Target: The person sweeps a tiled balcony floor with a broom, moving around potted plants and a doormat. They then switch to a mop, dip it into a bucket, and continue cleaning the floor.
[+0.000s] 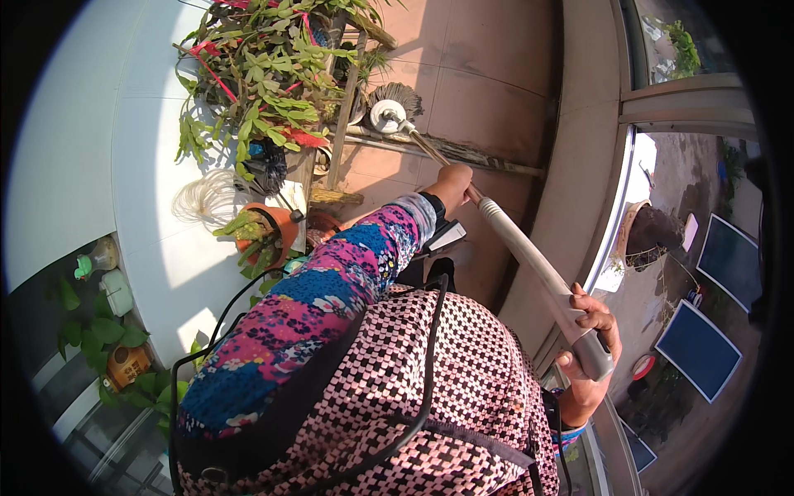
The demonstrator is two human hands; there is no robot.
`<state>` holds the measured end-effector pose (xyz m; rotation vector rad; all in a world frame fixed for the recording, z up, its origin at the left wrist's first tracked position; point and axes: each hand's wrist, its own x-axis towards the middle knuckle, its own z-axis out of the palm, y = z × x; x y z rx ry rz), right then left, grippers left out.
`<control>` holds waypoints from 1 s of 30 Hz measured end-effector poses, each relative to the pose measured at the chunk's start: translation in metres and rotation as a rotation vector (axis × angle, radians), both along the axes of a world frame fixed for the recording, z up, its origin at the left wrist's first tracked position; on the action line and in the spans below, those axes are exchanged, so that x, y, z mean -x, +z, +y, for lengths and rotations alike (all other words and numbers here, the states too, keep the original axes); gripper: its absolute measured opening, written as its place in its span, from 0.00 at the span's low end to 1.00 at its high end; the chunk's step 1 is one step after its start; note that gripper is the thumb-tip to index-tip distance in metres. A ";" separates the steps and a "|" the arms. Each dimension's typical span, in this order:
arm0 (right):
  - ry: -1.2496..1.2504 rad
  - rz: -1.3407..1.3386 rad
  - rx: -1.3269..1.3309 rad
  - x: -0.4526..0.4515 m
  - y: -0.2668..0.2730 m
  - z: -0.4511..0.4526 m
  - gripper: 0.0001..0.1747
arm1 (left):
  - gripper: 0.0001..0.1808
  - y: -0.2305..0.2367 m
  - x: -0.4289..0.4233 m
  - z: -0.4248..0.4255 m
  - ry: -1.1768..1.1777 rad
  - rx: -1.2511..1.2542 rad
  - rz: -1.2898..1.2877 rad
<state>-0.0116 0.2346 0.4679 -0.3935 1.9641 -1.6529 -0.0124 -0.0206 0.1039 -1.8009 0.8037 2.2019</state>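
A spin mop [521, 245] runs slantwise across the view, held by both hands. My left hand [454, 181] is wrapped around its metal shaft partway down, with a dark band on the wrist. My right hand [592, 335] grips the grey-capped upper end of the pale handle. At the far end, the white mop disc [386, 116] with its grey strands [406, 99] rests on the tiled floor [496, 46]. The strands lie beside a wooden plant stand [345, 115] and touch or nearly touch a long pole [490, 160] on the floor.
A leafy potted cactus [267, 80] with red ribbons overhangs the stand. Nearer stand an orange pot [279, 229] and a coil of clear tubing [208, 197]. White wall panels [139, 155] flank the left. A window ledge [577, 142] borders the right, with glass beyond.
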 end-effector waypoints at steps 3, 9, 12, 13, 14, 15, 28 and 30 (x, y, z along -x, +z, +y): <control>0.004 0.008 -0.032 0.000 0.010 0.024 0.28 | 0.03 -0.004 0.003 0.029 -0.012 -0.001 0.048; -0.081 0.023 -0.097 -0.006 0.040 0.087 0.25 | 0.02 0.010 0.036 0.129 -0.143 -0.037 -0.095; -0.183 0.050 -0.182 -0.018 0.057 0.112 0.25 | 0.04 0.027 0.044 0.165 -0.289 -0.084 0.014; -0.216 0.045 -0.195 -0.022 0.060 0.120 0.25 | 0.04 0.032 0.048 0.181 -0.292 -0.100 0.000; -0.251 0.061 -0.189 -0.027 0.064 0.125 0.26 | 0.04 0.037 0.051 0.194 -0.296 -0.117 -0.014; -0.282 0.070 -0.219 -0.029 0.067 0.130 0.27 | 0.05 0.040 0.055 0.207 -0.305 -0.116 -0.001; -0.413 0.158 -0.389 -0.041 0.085 0.116 0.34 | 0.03 0.054 0.115 0.246 -0.506 -0.237 0.163; -0.391 0.190 -0.382 -0.033 0.088 0.109 0.33 | 0.02 0.067 0.117 0.234 -0.466 -0.241 0.214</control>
